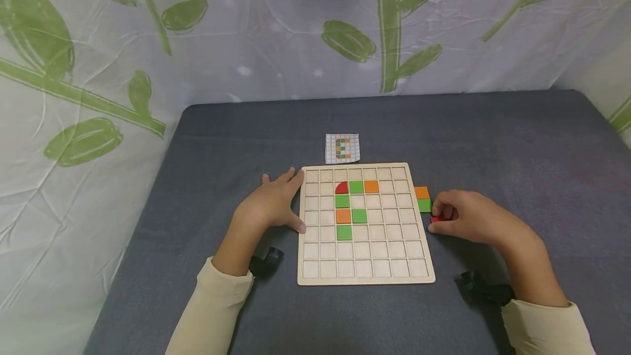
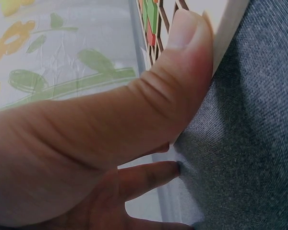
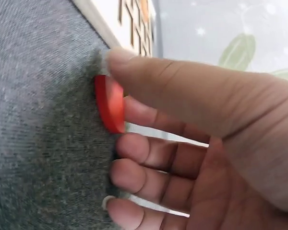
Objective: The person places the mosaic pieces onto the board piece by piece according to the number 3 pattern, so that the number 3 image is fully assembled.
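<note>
A wooden grid board point(image 1: 366, 256) lies on the dark cloth, with red, green and orange tiles in several of its cells. My left hand point(image 1: 271, 201) rests at its left edge, fingers spread, the thumb point(image 2: 187, 40) pressing on the rim. To the right of the board, my right hand point(image 1: 465, 215) has its fingers curled round a red tile point(image 3: 110, 103) with a rounded edge, low over the cloth, between thumb and index finger. Beside these fingers lie a green tile point(image 1: 424, 205) and an orange tile point(image 1: 421, 193), against the board's right edge.
A small printed card point(image 1: 342, 148) with a coloured grid pattern lies just behind the board. Dark cloth point(image 1: 236, 141) covers the table, and a pale sheet point(image 1: 276, 59) printed with green leaves hangs behind it.
</note>
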{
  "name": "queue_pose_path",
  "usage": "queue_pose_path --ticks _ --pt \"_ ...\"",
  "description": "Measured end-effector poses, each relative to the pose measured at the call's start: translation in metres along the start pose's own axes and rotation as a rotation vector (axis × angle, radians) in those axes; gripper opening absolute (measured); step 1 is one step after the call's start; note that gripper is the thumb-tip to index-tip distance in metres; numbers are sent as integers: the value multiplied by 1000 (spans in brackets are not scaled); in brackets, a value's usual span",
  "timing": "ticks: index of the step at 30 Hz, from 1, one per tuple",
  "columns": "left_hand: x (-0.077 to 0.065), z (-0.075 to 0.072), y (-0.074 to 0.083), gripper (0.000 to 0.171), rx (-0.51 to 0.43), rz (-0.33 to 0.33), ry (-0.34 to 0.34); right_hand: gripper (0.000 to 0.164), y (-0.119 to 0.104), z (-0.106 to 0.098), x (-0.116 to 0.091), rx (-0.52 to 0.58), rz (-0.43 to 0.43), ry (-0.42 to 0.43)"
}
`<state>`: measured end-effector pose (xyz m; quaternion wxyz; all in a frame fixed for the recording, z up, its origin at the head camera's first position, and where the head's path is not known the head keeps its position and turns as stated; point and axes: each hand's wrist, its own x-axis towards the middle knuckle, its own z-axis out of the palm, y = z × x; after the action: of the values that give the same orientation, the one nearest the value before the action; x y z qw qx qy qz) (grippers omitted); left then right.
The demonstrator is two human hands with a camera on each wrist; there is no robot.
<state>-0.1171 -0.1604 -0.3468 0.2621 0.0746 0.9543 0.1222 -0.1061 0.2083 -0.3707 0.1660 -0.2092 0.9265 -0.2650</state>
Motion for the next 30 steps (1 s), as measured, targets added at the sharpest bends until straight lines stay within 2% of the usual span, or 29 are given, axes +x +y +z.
queue_pose_path --ticks 5,12,16,21,26,30 --pt "0 0 0 119 1 9 5 24 -1 -1 -1 -20 -1 -27" --pt "0 0 0 119 13 15 10 25 -6 -1 -2 -50 88 -76" --pt "0 0 1 119 8 12 6 26 -6 -4 -3 -37 84 -118" --pt "0 0 0 119 3 13 3 22 -4 -6 -7 50 52 -167" --pt "1 1 0 120 4 9 5 14 -3 -8 -10 194 85 -229" --pt "1 1 -1 120 4 11 7 19 -3 -11 -11 219 93 -252"
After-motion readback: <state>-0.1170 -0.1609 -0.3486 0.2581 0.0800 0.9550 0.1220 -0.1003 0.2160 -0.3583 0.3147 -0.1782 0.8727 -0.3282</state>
